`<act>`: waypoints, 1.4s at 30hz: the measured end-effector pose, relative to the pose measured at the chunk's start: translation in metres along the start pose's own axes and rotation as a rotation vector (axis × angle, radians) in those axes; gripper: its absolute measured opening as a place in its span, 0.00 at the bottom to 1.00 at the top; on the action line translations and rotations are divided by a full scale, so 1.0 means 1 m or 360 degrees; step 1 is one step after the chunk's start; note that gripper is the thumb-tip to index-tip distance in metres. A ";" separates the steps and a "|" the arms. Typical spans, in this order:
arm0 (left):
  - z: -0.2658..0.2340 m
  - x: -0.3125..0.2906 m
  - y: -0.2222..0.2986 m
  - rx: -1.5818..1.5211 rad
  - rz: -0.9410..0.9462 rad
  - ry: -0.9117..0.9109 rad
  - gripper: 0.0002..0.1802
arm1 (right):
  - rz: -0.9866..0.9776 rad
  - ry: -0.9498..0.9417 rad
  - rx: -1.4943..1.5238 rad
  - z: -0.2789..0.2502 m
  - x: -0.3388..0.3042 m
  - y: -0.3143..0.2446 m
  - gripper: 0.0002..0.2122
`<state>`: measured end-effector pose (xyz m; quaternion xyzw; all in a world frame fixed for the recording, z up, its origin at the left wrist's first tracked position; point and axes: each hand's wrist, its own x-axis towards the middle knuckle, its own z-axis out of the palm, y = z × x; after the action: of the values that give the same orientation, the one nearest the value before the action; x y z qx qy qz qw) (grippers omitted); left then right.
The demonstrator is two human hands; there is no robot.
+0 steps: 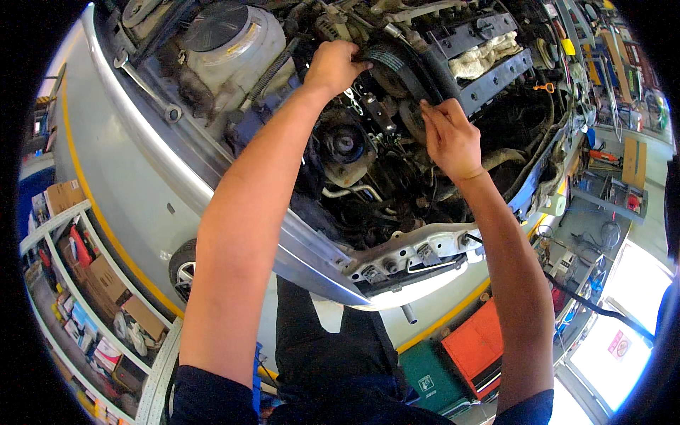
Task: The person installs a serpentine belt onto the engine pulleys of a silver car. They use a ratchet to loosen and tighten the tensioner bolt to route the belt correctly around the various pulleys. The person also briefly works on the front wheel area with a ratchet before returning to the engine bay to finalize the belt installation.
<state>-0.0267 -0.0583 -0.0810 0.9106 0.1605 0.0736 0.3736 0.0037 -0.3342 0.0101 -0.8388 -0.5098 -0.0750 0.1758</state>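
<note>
Over the open engine bay of a car, both my hands are at a black ribbed drive belt [388, 62] beside the engine. My left hand [331, 69] reaches to the belt's left side, thumb and fingers closed on its edge. My right hand [453, 139] pinches the belt's lower right part, fingers curled together; the exact grip is partly hidden. Below my left hand sits a round dark pulley [345, 144]. To the right lies the engine's top [482, 78], with a crumpled pale cloth [484, 57] in its recess.
A combination wrench [146, 88] lies along the left fender [152, 134]. The front crossmember [425, 244] runs between me and the engine. At left stands a shelf [106, 276] with boxes; below right are a red case [476, 343] and green box [432, 375]. A workbench [609, 198] is at right.
</note>
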 end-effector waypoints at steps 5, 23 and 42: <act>0.010 -0.003 -0.017 -0.0328 -0.0155 0.0119 0.19 | -0.0012 0.0030 0.0003 -0.001 0.005 -0.005 0.13; -0.006 -0.031 0.013 0.0103 0.0350 0.0457 0.23 | 0.0090 0.0051 -0.0140 0.005 0.012 -0.014 0.13; -0.038 0.000 0.022 0.0245 0.0653 -0.0013 0.15 | 0.0229 0.0226 -0.0112 0.006 0.019 -0.024 0.11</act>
<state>-0.0313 -0.0486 -0.0384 0.9504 -0.0246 0.1318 0.2807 -0.0082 -0.3058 0.0152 -0.8714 -0.4316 -0.1393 0.1870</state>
